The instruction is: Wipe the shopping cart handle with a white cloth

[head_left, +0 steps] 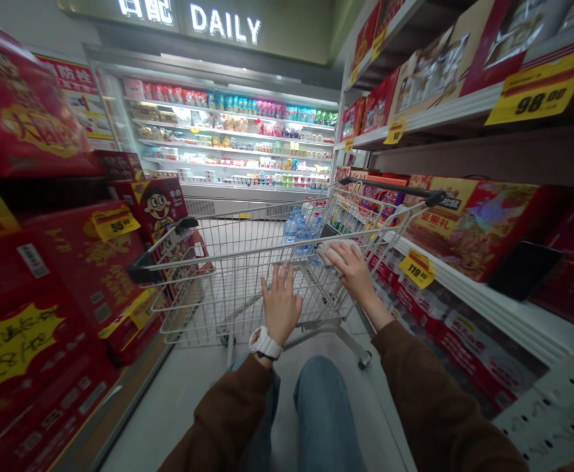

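Note:
A metal wire shopping cart (218,256) stands sideways in front of me. With its fingers over a pale crumpled cloth (324,251), my right hand (350,267) presses it against the cart's upper side rail. Most of the cloth is hidden under the palm and fingers. My left hand (282,307) is open by the near wire side, fingers spread and holding nothing; whether it touches the wires I cannot tell. A white watch (266,343) sits on the left wrist.
Red gift boxes (83,262) are stacked at left. At right, a white shelf (464,298) holds boxes and a black phone (525,269). Bottled water packs (301,226) stand beyond the cart, before a lit refrigerated display (232,145). My knees are close below the cart.

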Available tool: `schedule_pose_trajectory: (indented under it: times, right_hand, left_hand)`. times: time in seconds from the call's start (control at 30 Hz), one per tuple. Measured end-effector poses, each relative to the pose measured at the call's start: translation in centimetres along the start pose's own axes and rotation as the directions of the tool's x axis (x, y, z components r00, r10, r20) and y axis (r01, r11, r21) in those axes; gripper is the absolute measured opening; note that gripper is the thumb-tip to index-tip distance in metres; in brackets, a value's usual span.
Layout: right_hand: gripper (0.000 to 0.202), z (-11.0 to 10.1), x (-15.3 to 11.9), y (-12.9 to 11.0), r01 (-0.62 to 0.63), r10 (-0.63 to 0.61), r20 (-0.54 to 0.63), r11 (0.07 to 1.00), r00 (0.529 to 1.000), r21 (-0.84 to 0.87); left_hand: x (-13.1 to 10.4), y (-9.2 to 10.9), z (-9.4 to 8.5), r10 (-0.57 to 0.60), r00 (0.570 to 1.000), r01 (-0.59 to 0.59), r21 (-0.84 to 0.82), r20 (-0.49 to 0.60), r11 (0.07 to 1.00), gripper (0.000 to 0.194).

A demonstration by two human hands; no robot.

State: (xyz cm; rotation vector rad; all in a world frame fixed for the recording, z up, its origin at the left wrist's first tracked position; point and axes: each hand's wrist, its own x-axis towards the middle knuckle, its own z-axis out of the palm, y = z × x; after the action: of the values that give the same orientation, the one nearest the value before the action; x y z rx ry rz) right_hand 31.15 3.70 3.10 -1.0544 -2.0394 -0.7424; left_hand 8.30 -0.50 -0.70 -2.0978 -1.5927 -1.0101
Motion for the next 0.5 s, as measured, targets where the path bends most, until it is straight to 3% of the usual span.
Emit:
schedule_pose_trajectory:
  times: [0.2, 0.33, 0.5]
  right_hand:
    - [0.078, 1.5, -0.9, 0.7, -0.011, 0.010, 0.029, 1.000, 1.000, 0.006]
    - [0.081, 1.4, -1.5, 0.6, 0.019, -0.019, 0.044, 1.000, 0.999, 0.007]
    - [0.082, 1.2, -0.8, 1.7, -0.052, 0.051, -0.035, 0.998, 0.998, -0.024]
  left_hand:
    - [3.4, 3.3, 1.3, 0.105, 0.994, -0.104, -0.014, 0.040, 0.994, 0.070]
    - [4.4, 3.8, 2.2, 0.094, 0.995, -0.094, -0.013, 0.032, 0.995, 0.070]
    - [4.6, 4.1, 2.4, 0.058, 0.998, -0.058, -0.037, 0.006, 0.998, 0.067]
